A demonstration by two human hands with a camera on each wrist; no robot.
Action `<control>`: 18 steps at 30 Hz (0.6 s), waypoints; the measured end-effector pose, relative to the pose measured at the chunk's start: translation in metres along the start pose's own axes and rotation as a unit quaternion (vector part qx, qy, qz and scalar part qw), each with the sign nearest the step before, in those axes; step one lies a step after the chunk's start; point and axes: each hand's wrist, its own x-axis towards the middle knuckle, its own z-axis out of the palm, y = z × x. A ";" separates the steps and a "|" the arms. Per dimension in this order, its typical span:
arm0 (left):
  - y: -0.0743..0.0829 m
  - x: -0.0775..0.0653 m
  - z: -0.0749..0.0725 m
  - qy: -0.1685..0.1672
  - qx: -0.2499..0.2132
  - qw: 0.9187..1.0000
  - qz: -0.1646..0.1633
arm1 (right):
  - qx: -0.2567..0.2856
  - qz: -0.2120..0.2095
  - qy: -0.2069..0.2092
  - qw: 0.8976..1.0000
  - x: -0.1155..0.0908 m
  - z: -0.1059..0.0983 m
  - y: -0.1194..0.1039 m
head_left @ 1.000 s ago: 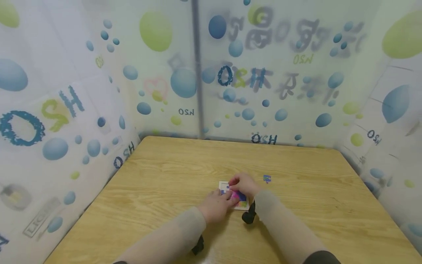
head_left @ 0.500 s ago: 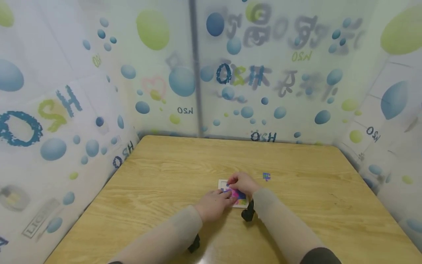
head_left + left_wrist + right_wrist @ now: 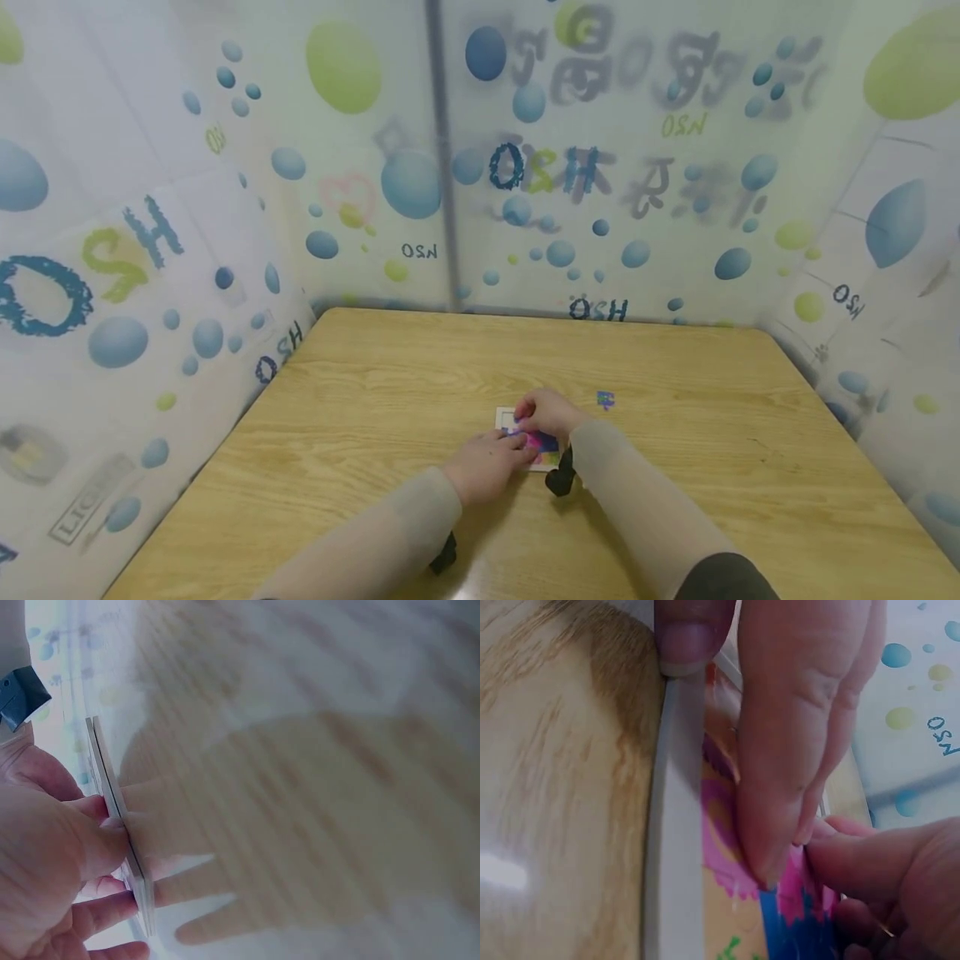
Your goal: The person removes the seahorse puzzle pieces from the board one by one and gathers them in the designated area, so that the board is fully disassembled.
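A small jigsaw puzzle in a white frame (image 3: 501, 414) lies on the table, its picture pink, blue and green. My left hand (image 3: 487, 467) rests across it with fingers extended over the pieces; in the left wrist view the thumb (image 3: 105, 847) touches the frame's edge. At the puzzle's far side my right hand (image 3: 551, 410) pinches a small puzzle piece (image 3: 518, 424) with thumb and fingertips, mostly covered by them. The right wrist view shows the left fingers (image 3: 780, 750) on the picture, close to the right fingertips (image 3: 821, 851).
One loose blue-and-green puzzle piece (image 3: 605, 399) lies on the wooden table (image 3: 420, 367), to the right of the frame. Printed curtains (image 3: 360, 167) hang around the table's back and sides. A black strap end (image 3: 560, 479) hangs from the right wrist.
The head view has shifted slightly. My right hand makes only a slight movement at the puzzle's far side; the left hand stays on the puzzle.
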 end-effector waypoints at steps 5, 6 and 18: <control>0.000 0.001 -0.002 0.000 0.006 1.000 0.004 | -0.008 -0.004 0.004 1.000 -0.003 0.000 -0.003; 0.000 0.000 -0.002 0.001 0.008 1.000 0.005 | -0.008 -0.003 0.004 1.000 -0.004 0.000 -0.003; 0.000 0.001 -0.002 -0.008 0.001 1.000 0.002 | -0.004 -0.013 0.013 1.000 -0.004 0.000 0.000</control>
